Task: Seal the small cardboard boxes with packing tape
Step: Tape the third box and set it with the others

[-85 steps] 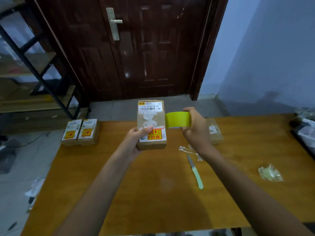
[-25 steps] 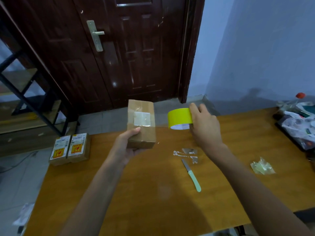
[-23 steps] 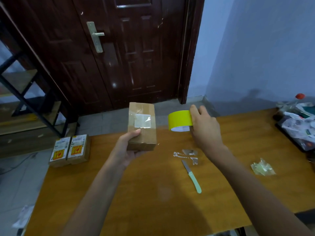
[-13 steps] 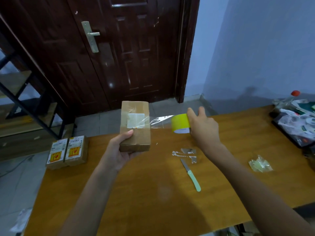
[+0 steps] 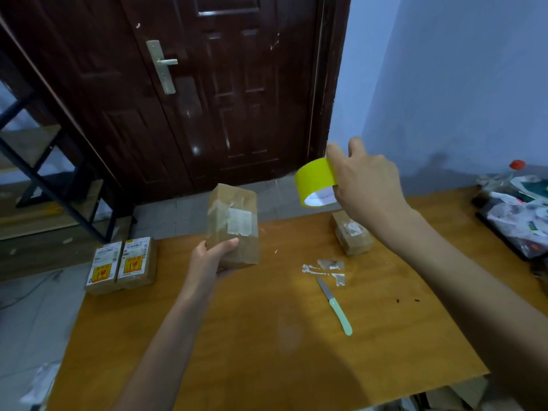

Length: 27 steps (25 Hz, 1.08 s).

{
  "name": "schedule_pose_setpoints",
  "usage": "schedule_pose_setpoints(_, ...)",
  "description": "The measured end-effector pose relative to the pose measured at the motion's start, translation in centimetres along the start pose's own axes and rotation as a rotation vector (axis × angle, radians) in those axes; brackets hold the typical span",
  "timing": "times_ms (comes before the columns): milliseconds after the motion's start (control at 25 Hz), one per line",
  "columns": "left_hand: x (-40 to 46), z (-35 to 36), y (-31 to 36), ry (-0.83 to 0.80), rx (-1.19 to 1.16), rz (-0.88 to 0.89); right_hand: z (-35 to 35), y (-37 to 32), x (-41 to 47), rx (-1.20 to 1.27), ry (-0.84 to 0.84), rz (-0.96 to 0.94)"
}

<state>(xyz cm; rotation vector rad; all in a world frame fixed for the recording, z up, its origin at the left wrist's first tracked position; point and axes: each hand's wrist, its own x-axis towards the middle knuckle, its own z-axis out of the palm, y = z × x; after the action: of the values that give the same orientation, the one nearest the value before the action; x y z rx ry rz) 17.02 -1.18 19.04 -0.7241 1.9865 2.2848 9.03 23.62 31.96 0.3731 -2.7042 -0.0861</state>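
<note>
While gripped, box [image 5: 234,226] stands upright (slightly tilted).

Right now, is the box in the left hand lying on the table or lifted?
Lifted. The left hand grips the box at its lower end, standing it on end above the table.

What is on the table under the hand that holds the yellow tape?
Below the right hand and its tape roll, a small cardboard box with a torn white label lies on the table. The wrist covers its far right corner.
</note>
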Motion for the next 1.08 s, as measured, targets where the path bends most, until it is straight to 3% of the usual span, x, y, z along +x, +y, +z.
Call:
schedule_pose_setpoints(200,-0.9,-0.4,1.5,-0.118,-0.151,-0.022,4.3,0.8,-1.9,0.005,-0.171,0.05)
schedule_pose_setpoints(400,-2.0,0.9,2.7,-0.232,-0.295,-0.071,6.0,1.0,-2.8,0.01,-0.24,0.094)
schedule_pose_setpoints(680,-2.8,1.5,3.2,-0.344,-0.41,-0.037,6.8,0.4,-3.8,0.075,-0.262,0.115)
schedule_pose_setpoints(1080,-3.0,2.4,3.1,-0.791,-0.615,-0.049,6.1,-3.5,-3.8,0.154,-0.184,0.128)
